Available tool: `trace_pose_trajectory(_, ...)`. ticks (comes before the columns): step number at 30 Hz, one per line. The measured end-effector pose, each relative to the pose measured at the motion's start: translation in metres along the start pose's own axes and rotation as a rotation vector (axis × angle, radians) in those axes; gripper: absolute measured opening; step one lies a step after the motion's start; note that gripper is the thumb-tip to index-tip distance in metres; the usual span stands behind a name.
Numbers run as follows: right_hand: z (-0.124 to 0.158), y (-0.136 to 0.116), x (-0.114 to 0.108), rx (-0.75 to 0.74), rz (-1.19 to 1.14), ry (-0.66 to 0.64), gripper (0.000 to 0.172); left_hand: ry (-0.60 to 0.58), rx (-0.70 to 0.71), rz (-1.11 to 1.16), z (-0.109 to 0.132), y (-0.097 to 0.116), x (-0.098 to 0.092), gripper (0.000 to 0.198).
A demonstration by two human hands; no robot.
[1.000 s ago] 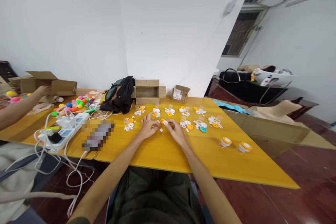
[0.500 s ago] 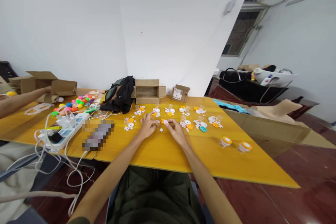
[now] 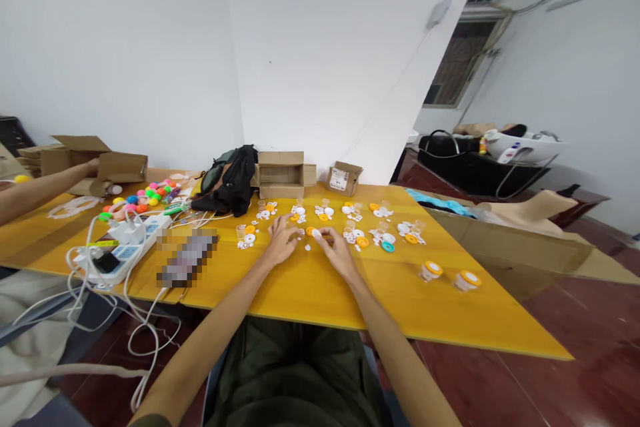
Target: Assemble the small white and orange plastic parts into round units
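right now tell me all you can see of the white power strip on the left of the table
The white power strip lies flat near the left front edge of the yellow table, angled away from the camera. It looks like plastic, with bluish socket faces. White plugs sit in its far end, and white cables trail over the table edge. No hand touches it.

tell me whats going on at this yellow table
A person seated at the long yellow wooden table has both hands out among small white and orange plastic discs. The left hand rests by the pieces; the right hand pinches a small white piece in its fingers. Another person's arm reaches toward cardboard boxes at far left.
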State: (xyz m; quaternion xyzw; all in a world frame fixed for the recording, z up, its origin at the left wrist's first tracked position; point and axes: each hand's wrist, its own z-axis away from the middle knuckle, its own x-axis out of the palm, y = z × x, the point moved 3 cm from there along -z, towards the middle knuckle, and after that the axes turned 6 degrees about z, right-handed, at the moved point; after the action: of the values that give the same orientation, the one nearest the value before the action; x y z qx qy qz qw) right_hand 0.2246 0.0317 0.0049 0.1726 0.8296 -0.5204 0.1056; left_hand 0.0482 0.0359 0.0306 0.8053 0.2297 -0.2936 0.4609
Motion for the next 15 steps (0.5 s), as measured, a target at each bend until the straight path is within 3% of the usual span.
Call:
trace_pose_trajectory(6,0.000,-0.003,0.000,-0.013,-0.003,0.006,0.046,-0.088,0.181,-0.056,0.007,0.010,0.002,0.017)
trace_pose_trajectory(15,0.002,-0.007,-0.001,0.009,-0.016,0.003,0.050,-0.109,0.272,-0.094,0.008,0.010,0.009,0.009)
